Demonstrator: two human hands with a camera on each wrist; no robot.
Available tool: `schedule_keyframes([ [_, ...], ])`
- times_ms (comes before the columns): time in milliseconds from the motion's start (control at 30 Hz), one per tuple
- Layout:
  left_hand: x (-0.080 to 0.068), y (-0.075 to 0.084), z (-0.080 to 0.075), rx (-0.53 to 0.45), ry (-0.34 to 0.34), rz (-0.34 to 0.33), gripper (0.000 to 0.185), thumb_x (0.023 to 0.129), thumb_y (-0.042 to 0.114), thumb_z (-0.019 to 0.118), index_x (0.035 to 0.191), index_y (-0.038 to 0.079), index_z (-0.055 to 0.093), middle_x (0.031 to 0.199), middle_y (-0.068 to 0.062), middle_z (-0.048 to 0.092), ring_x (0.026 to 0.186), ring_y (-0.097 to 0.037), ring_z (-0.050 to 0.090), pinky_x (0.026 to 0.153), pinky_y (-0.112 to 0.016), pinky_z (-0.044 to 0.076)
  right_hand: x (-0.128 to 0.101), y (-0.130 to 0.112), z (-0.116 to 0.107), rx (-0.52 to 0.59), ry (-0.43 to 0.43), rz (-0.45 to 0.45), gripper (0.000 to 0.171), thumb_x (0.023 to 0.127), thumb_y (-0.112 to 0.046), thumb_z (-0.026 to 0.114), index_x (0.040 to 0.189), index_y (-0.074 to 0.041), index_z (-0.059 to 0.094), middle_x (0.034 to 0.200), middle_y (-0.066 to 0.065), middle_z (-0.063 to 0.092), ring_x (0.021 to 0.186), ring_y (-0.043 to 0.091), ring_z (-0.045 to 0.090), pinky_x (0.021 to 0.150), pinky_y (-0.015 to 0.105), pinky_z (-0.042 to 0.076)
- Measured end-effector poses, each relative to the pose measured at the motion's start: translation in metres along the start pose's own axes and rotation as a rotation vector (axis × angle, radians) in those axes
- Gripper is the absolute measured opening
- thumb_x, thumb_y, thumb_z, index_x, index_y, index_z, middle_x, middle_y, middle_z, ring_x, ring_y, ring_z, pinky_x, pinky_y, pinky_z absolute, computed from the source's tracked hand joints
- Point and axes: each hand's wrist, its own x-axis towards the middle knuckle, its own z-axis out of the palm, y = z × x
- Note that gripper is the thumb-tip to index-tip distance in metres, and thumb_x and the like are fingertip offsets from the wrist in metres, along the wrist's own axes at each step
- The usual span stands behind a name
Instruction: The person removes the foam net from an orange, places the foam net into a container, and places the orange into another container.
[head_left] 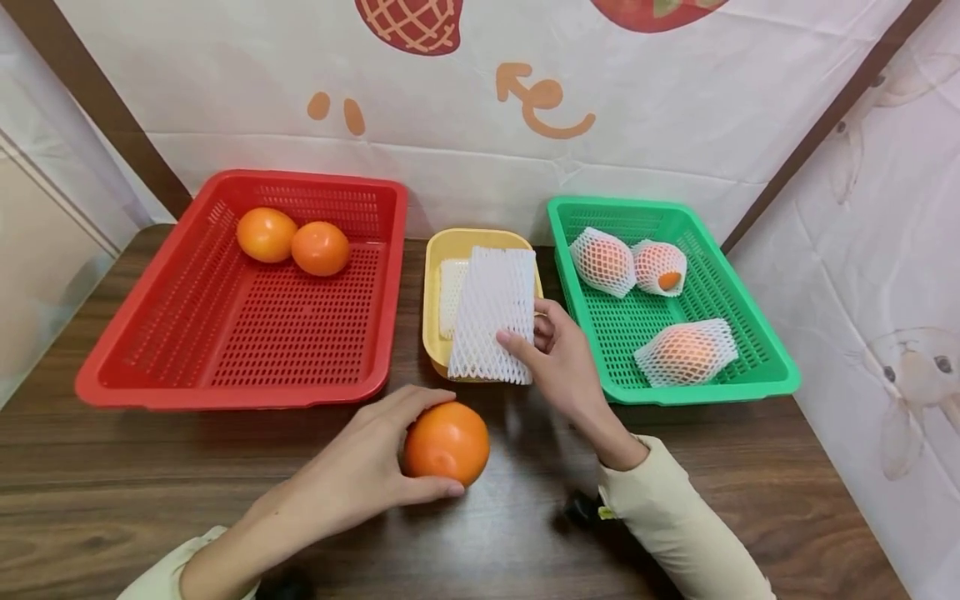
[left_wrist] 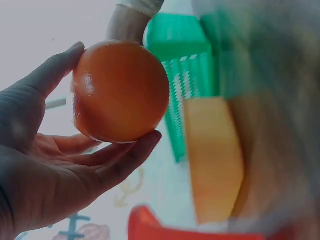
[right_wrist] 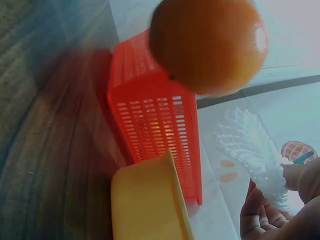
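Observation:
My left hand (head_left: 363, 458) grips a smooth orange (head_left: 447, 444) between thumb and fingers, in front of the red basket. In the left wrist view the same orange (left_wrist: 122, 92) shows with the thumb on one side and the fingers curved along the other. With thumb and fingers my right hand (head_left: 564, 358) pinches a white foam net sleeve (head_left: 493, 312), flat and unfilled, over the yellow container (head_left: 432, 317). Another white foam net (head_left: 452, 292) lies inside that container, partly hidden. The right wrist view shows the pinched sleeve (right_wrist: 255, 155) edge-on.
At left a red basket (head_left: 300, 398) contains two bare oranges (head_left: 267, 234). A green basket (head_left: 697, 392) at right holds three net-wrapped fruits (head_left: 686, 354). Behind them hangs a printed white cloth (head_left: 450, 158). All the containers stand on a dark wooden table (head_left: 480, 542).

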Motion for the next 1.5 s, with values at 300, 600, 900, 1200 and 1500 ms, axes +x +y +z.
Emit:
schedule_keyframes([
  [300, 0.002, -0.004, -0.042, -0.034, 0.143, 0.002, 0.071, 0.068, 0.040, 0.086, 0.128, 0.016, 0.056, 0.117, 0.003, 0.061, 0.096, -0.013, 0.060, 0.081, -0.033, 0.051, 0.028, -0.002, 0.014, -0.052, 0.033, 0.060, 0.054, 0.087, -0.019, 0.072, 0.132, -0.006, 0.045, 0.103, 0.009, 0.067, 0.085, 0.019, 0.067, 0.072, 0.031, 0.055],
  [600, 0.008, -0.023, -0.084, -0.052, 0.235, -0.128, 0.068, 0.068, 0.029, 0.088, 0.128, 0.026, 0.056, 0.116, 0.007, 0.061, 0.095, -0.008, 0.057, 0.078, -0.013, 0.043, 0.052, -0.001, 0.017, -0.146, 0.050, 0.172, 0.059, 0.087, -0.024, 0.073, 0.136, -0.009, 0.044, 0.104, 0.008, 0.067, 0.090, 0.018, 0.064, 0.075, 0.032, 0.052],
  [900, 0.004, -0.067, -0.123, -0.133, 0.310, -0.135, 0.068, 0.074, 0.003, 0.081, 0.134, 0.020, 0.053, 0.124, 0.003, 0.052, 0.099, -0.009, 0.054, 0.078, -0.007, 0.042, 0.071, 0.002, 0.024, -0.298, 0.037, 0.247, 0.062, 0.088, -0.029, 0.071, 0.139, -0.010, 0.041, 0.119, 0.011, 0.058, 0.103, 0.021, 0.056, 0.081, 0.035, 0.049],
  [1200, 0.015, -0.099, -0.156, -0.051, 0.297, -0.163, 0.065, 0.078, 0.009, 0.079, 0.136, 0.018, 0.051, 0.126, 0.000, 0.047, 0.094, -0.008, 0.051, 0.073, -0.004, 0.042, 0.090, 0.007, 0.039, -0.415, 0.034, 0.259, 0.060, 0.089, -0.026, 0.070, 0.138, -0.006, 0.042, 0.115, 0.013, 0.056, 0.099, 0.023, 0.056, 0.077, 0.034, 0.048],
  [1500, 0.045, -0.115, -0.172, -0.006, 0.146, -0.244, 0.058, 0.082, 0.024, 0.078, 0.134, 0.023, 0.052, 0.111, 0.001, 0.057, 0.092, -0.011, 0.053, 0.067, -0.013, 0.045, 0.108, 0.013, 0.042, -0.514, 0.012, 0.306, 0.061, 0.091, -0.030, 0.067, 0.140, -0.006, 0.041, 0.130, 0.012, 0.054, 0.114, 0.025, 0.054, 0.090, 0.035, 0.046],
])
